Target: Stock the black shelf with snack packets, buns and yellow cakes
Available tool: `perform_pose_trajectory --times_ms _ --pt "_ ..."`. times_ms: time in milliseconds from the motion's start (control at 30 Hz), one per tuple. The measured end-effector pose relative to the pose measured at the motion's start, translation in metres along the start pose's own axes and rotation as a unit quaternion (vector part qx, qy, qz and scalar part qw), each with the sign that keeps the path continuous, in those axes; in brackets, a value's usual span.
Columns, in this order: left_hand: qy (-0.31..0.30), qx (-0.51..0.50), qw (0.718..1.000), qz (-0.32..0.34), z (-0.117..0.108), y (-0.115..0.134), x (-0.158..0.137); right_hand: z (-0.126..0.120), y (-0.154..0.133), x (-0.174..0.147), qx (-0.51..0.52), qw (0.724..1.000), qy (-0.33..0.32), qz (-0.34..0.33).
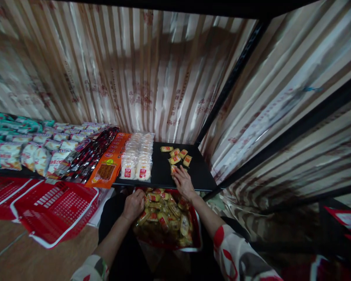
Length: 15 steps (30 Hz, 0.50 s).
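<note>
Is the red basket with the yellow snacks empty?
No, the red basket is heaped with yellow snack packets, and the left hand rests at its edge.

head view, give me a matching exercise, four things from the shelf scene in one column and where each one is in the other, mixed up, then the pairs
Things:
1. left hand
2. right hand
3. orange pack
4. empty red basket

Places:
A. flat on the shelf, left of the white packets
B. on the floor, bottom left
C. on the black shelf, at the yellow snack packets
D. at the left rim of the full red basket

Pairs: 1-D, 2-C, 3-A, 4-B
</note>
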<state>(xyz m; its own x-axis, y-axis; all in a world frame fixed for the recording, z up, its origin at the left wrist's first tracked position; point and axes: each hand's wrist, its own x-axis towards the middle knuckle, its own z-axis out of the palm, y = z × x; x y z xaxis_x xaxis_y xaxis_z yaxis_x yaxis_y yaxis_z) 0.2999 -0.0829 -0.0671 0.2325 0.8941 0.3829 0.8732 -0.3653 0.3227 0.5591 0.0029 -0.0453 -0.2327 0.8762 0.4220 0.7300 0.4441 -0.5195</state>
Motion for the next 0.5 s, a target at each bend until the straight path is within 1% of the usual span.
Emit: perform_pose_trajectory --times_ms 133,233,300,367,433,467,500 --pt "-0.091 -0.007 0.996 -0.015 0.002 -0.001 -0.002 -0.005 -0.025 -0.011 0.072 0.997 0.032 -0.017" --pt "-0.126 -0.042 0.990 -0.034 0.001 0.002 -0.007 0.003 -0.045 -0.037 0.117 0.993 0.019 -0.023" --pt "-0.120 -0.091 0.987 -0.050 -0.001 0.006 -0.013 0.012 -0.054 -0.062 0.136 0.991 0.005 -0.010" --pt "-0.103 -0.148 0.981 -0.064 -0.006 0.010 -0.019 0.023 -0.057 -0.088 0.144 0.989 0.005 0.026" --pt "-0.086 -0.194 0.974 -0.075 -0.014 0.014 -0.021 0.032 -0.057 -0.110 0.144 0.987 -0.028 0.067" --pt "-0.078 -0.209 0.971 -0.083 -0.020 0.016 -0.020 0.035 -0.057 -0.118 0.141 0.984 -0.049 0.099" --pt "-0.068 -0.222 0.968 -0.093 -0.026 0.020 -0.018 0.038 -0.056 -0.124 0.137 0.979 -0.086 0.127"
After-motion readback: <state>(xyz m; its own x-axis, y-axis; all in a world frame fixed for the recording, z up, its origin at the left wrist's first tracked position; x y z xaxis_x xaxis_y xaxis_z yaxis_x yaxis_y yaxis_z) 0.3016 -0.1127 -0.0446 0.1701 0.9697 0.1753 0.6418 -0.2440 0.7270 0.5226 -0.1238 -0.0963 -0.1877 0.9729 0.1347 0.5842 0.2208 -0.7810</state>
